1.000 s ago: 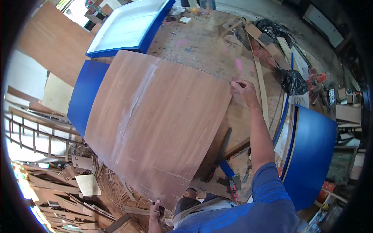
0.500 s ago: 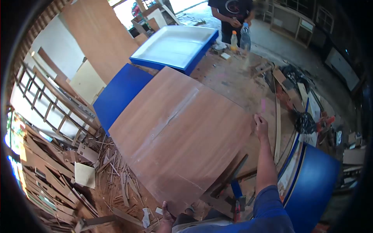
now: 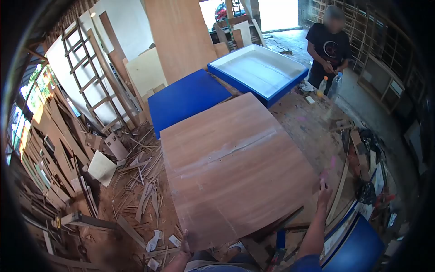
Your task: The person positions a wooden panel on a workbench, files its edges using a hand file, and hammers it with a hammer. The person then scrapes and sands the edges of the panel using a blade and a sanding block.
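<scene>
A large brown plywood panel (image 3: 235, 181) with a whitish streak and small dots across its middle lies in front of me, over the worktable. My left hand (image 3: 185, 245) grips its near left corner, thumb on top and the other fingers hidden. At the right edge, my right hand (image 3: 323, 194) is closed on the panel, fingers partly out of sight. Beyond the panel's far edge lie a flat blue panel (image 3: 188, 97) and a shallow blue tray-like box (image 3: 258, 70) with a white inside.
A person (image 3: 330, 50) stands across the worktable (image 3: 301, 120), near two bottles (image 3: 335, 86). Wood scraps (image 3: 147, 195) litter the floor at left, before leaning boards (image 3: 54, 149) and a ladder (image 3: 88, 77). At right are a black plastic bag (image 3: 365, 192) and a curved blue piece (image 3: 355, 247).
My view has swung left and up, so the scene sits further right and the person shows more fully. Both hands stay on the plywood panel; more of the flat blue panel shows.
</scene>
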`<action>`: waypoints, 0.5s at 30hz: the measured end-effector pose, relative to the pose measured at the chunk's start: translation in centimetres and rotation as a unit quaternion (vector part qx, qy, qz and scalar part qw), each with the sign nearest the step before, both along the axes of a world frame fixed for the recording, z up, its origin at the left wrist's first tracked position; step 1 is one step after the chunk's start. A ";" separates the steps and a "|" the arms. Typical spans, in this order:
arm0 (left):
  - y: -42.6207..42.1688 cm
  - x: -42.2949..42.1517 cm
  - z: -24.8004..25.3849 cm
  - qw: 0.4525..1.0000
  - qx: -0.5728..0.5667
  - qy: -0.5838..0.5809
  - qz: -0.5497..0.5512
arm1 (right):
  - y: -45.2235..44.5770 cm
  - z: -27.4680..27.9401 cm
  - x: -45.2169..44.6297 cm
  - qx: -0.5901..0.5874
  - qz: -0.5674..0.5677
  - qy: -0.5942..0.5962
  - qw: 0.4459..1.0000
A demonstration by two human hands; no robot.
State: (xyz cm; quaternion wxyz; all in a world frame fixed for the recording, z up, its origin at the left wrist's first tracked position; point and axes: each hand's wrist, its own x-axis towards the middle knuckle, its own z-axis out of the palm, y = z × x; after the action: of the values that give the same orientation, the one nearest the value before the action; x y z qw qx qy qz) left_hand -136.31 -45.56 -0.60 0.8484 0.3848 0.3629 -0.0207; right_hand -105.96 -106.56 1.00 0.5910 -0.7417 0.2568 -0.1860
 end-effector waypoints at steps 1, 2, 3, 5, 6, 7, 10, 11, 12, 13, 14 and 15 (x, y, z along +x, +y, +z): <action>0.3 0.0 1.8 1.000 -0.002 0.002 0.001 | 0.7 0.2 -0.8 0.005 -0.011 -0.012 1.000; 0.8 -0.3 2.8 1.000 -0.004 0.005 0.000 | 1.4 0.2 -1.8 0.009 -0.022 -0.022 0.999; 1.9 -0.6 2.3 1.000 -0.010 0.000 0.003 | 1.9 0.5 -2.8 0.013 -0.034 -0.031 0.999; 4.2 -1.7 1.0 1.000 -0.024 -0.004 0.009 | 3.6 2.5 -5.3 -0.028 -0.038 0.014 0.999; 5.1 -2.3 1.1 1.000 -0.021 -0.003 0.012 | 4.1 3.0 -6.3 -0.050 -0.038 0.037 0.997; 5.6 -2.3 1.6 1.000 -0.017 -0.003 0.014 | 4.3 2.3 -7.2 -0.050 -0.042 0.023 0.998; 7.7 -1.8 6.0 1.000 0.006 0.012 0.011 | 5.7 1.0 -10.6 -0.054 -0.055 0.001 0.997; 8.6 -2.1 7.0 1.000 0.015 0.019 0.006 | 6.9 1.8 -12.2 -0.057 -0.060 0.004 0.997; 9.9 -2.8 6.8 1.000 0.009 0.013 -0.006 | 8.1 2.9 -13.9 -0.060 -0.068 0.006 0.996; 11.8 -3.3 6.2 1.000 0.003 0.006 -0.020 | 9.1 3.7 -15.4 -0.073 -0.067 0.023 0.995; 13.5 -3.6 5.7 0.999 -0.003 -0.003 -0.035 | 9.8 4.3 -17.0 -0.087 -0.068 0.038 0.993; 15.4 -4.3 5.2 0.999 -0.017 0.012 -0.045 | 10.8 4.7 -18.8 -0.101 -0.071 0.056 0.991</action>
State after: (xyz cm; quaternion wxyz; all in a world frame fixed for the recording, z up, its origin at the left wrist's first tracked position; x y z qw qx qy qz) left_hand -140.56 -30.20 4.60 0.8486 0.3862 0.3550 -0.0693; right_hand -124.79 -95.74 5.69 0.4832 -0.7866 0.3214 -0.2108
